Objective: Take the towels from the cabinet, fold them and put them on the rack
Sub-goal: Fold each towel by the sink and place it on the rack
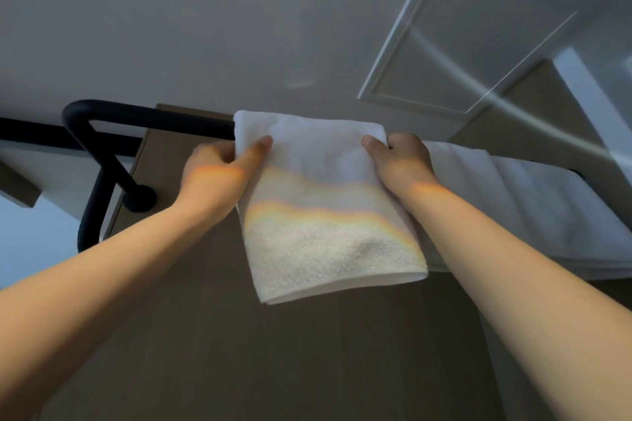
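Rack (143, 114): black tube, bent at far left. The bare bar between the bend and the towel was, I judged, the only room to slide.
My left hand (219, 164): thumb in front, fingers curled behind, pinching the towel's upper left edge.
Folded towel (325, 215): white terry, top at the bar, lower fold hanging free. Probably light, soft and limp, so best held at the top corners.
My right hand (400, 161): pinched the upper right edge likewise.
Second towel (547, 208): hung just beside it, crowding that side.

Black rack (154, 118) carries a folded white towel (325, 215), draped beside a second towel (547, 208)
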Demonstrator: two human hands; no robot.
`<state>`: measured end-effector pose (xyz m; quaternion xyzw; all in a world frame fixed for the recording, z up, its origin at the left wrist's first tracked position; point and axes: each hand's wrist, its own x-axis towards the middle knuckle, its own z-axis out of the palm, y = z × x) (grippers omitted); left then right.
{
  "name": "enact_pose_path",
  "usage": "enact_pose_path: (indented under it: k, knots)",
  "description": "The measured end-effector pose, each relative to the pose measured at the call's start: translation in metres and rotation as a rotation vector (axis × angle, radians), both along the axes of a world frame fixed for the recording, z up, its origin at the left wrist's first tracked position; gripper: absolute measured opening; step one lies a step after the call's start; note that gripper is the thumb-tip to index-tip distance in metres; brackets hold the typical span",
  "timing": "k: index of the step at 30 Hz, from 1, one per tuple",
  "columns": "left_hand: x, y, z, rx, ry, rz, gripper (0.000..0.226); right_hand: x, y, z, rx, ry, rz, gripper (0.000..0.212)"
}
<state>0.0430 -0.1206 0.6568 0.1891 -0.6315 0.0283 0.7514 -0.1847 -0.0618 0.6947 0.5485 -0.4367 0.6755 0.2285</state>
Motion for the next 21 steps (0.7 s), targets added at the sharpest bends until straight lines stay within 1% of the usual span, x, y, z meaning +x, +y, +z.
enact_pose_path:
  k: [1,2,4,5,6,7,10,13,15,17,18,20,21]
  knots:
    - [0.003,-0.002,-0.002,0.077,-0.028,-0.077,0.054,0.001,0.000,0.000,-0.008,-0.011,0.015,0.035]
    - [0.006,-0.003,-0.006,0.165,-0.099,-0.201,0.058,0.001,-0.001,0.000,-0.012,-0.016,0.021,0.036]
    - [0.009,-0.005,-0.015,0.329,-0.275,-0.504,0.071,0.002,-0.003,0.001,-0.024,-0.011,0.010,0.040]
    - [0.009,-0.005,-0.021,0.354,-0.327,-0.600,0.071,0.002,-0.005,0.000,-0.034,-0.005,0.005,0.042]
    - [0.008,-0.007,-0.024,0.346,-0.347,-0.640,0.070,0.002,-0.006,-0.001,-0.049,-0.001,0.003,0.043]
    - [0.006,-0.008,-0.025,0.318,-0.324,-0.634,0.067,0.002,-0.007,-0.003,-0.068,0.002,0.007,0.044]
    - [0.005,-0.006,-0.027,0.217,-0.209,-0.513,0.064,0.003,-0.009,-0.010,-0.106,0.008,0.017,0.045]
    - [0.010,-0.005,-0.034,0.205,-0.218,-0.446,0.067,0.005,-0.003,-0.019,-0.127,0.046,0.048,0.040]
    - [0.014,-0.003,-0.039,0.196,-0.247,-0.440,0.065,0.007,0.005,-0.029,-0.094,0.062,0.104,0.037]
    - [0.017,-0.001,-0.042,0.182,-0.272,-0.416,0.061,0.006,0.017,-0.046,0.015,0.089,0.250,0.030]
    - [0.019,-0.001,-0.043,0.172,-0.273,-0.394,0.058,0.003,0.024,-0.056,0.135,0.118,0.363,0.027]
    - [0.019,-0.001,-0.046,0.150,-0.263,-0.342,0.047,-0.006,0.036,-0.073,0.416,0.175,0.566,0.031]
    - [0.020,0.000,-0.047,0.145,-0.255,-0.314,0.042,-0.011,0.039,-0.079,0.492,0.193,0.622,0.033]
